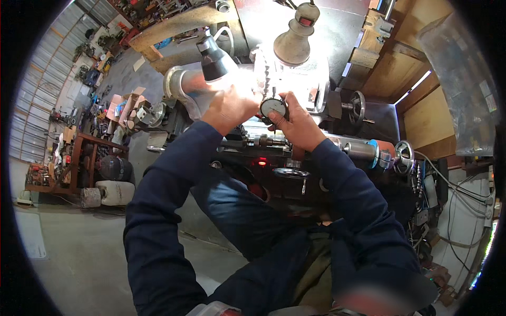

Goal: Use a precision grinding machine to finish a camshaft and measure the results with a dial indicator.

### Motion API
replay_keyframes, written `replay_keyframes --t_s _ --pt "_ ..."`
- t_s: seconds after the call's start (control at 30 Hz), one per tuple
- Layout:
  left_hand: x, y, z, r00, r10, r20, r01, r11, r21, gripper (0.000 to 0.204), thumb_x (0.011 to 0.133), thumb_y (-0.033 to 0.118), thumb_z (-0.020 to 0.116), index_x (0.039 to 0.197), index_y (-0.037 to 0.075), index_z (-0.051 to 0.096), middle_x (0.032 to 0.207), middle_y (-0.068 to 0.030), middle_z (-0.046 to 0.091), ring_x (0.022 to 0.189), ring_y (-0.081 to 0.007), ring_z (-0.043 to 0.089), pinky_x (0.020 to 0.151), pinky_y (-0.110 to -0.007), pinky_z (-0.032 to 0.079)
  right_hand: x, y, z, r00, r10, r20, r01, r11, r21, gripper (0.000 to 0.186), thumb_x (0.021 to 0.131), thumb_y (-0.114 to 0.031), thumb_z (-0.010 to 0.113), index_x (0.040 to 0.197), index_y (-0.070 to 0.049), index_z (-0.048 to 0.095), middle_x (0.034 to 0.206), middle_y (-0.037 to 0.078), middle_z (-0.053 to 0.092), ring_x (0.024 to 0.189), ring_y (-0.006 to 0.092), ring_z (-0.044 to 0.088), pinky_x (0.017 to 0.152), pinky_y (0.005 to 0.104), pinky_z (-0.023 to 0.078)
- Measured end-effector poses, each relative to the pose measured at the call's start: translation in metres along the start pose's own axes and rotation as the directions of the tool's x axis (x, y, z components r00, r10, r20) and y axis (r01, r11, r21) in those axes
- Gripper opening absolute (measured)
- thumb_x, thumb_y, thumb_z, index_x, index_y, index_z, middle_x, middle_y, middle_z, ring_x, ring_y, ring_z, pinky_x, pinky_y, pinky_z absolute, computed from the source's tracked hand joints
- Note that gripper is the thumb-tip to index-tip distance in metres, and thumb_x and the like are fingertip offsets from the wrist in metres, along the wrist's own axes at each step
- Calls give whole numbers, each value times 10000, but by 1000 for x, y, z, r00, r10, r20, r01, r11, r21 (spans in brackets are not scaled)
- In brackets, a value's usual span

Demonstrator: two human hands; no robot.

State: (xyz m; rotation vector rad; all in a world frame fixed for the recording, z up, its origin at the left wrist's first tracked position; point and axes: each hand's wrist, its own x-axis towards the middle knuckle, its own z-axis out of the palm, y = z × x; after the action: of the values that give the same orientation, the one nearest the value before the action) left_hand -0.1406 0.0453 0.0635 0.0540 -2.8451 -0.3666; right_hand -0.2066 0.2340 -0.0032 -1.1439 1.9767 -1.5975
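Note:
My right hand [302,125] grips a round dial gauge [274,107] with a pale face and dark rim, thumb across its front and fingers at its edge. Just left of the gauge, my left hand [236,108] is closed, its fingers near the gauge's side. Strong light washes out those fingertips, and what they hold cannot be made out. Both hands are over a metal machine with a bright, glare-covered upper part [295,84]. Below the gauge runs a horizontal shaft assembly [269,141].
A black lamp [213,59] and a beige lamp [294,43] stand close over the work. Handwheels [404,157] project from the machine's right and front. A wooden frame [184,29] stands behind at left. Clear plastic sheeting [458,84] hangs at right. A loaded rack [79,163] stands left.

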Motion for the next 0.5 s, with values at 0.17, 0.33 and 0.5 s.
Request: replay_keyframes --t_s 0.17,0.33,0.5 --pt "6 -4 -8 980 160 115 -176 973 150 225 859 237 545 856 43 658 820 -168 673 771 -365 662 717 -457 533 1 0 1 1000 -30 -5 31 999 10 423 973 -167 593 1270 23 358 1024 144 616 834 157 651 727 296 546" --pt "11 -3 -6 956 257 140 -283 933 223 183 828 178 550 835 27 653 802 -161 653 747 -350 646 690 -441 522 -3 -10 -3 1000 -14 -5 14 1000 -1 416 973 -176 596 1261 28 376 1012 161 617 822 166 655 723 319 531" --pt "3 -1 0 956 252 152 -292 878 380 182 850 181 543 793 49 655 778 -140 662 690 -309 661 636 -412 534 -3 -16 -5 999 35 -25 -35 999 4 421 958 -171 614 1265 13 392 995 188 625 801 208 664 730 349 524"
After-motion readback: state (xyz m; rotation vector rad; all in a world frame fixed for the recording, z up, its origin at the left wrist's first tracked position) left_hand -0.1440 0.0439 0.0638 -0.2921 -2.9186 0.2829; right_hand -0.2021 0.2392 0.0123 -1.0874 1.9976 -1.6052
